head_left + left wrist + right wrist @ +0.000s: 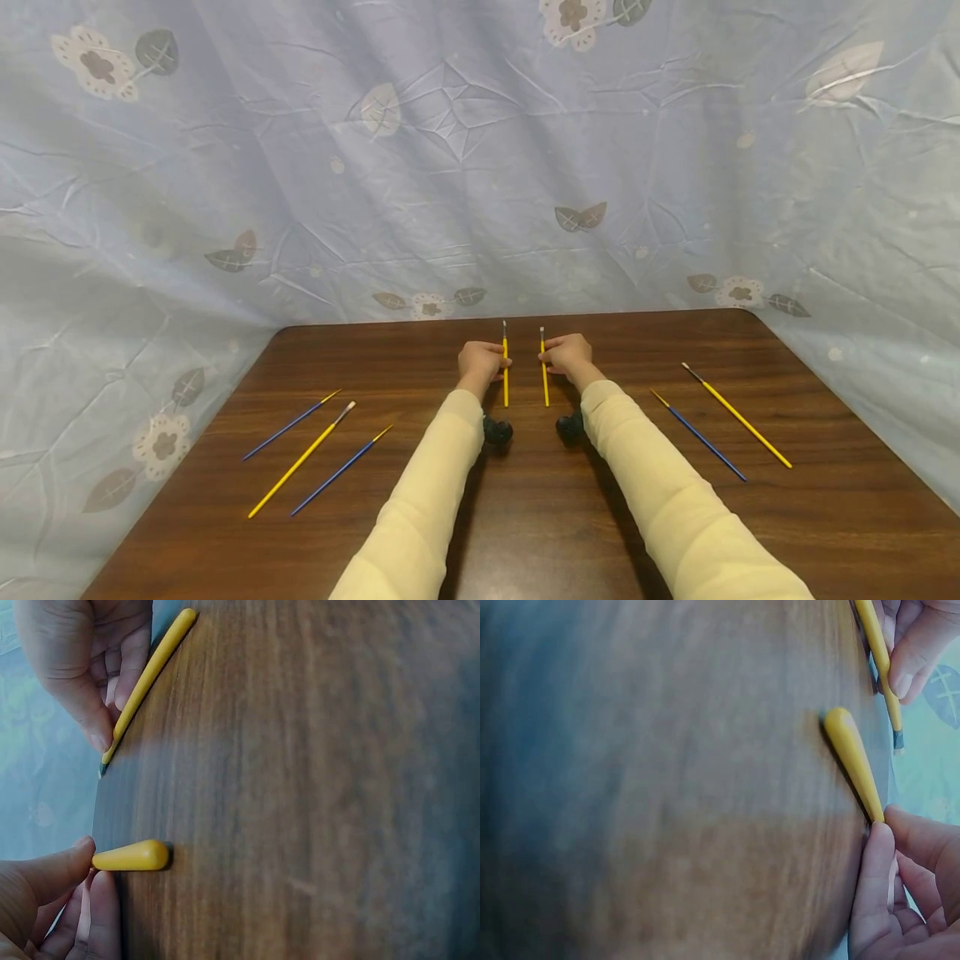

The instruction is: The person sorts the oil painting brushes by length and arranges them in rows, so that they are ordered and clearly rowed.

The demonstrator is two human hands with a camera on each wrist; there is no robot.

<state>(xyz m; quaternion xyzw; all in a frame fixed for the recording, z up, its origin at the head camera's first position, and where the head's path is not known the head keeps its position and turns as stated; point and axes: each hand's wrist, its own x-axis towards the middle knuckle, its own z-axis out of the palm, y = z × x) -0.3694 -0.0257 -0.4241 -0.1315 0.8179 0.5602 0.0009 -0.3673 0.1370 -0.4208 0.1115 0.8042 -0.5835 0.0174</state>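
Observation:
My left hand (480,362) pinches a yellow paintbrush (506,385) between thumb and fingers, near the table's far edge. Just to its right, my right hand (570,355) pinches a second yellow paintbrush (545,387). Both brushes lie side by side with a small gap, bristles toward the back. In the left wrist view the rounded handle end of the left yellow brush (135,856) sticks out past the thumb, close over the wood. The right wrist view has the right yellow brush (851,757) held by thumb and fingertips, its bristle end hidden behind the hand.
On the brown table (517,533), two blue paintbrushes (341,471) and a yellow one (300,461) lie slanted at left. A blue brush (701,437) and a yellow brush (746,422) lie at right. A patterned curtain (480,167) hangs behind the far edge.

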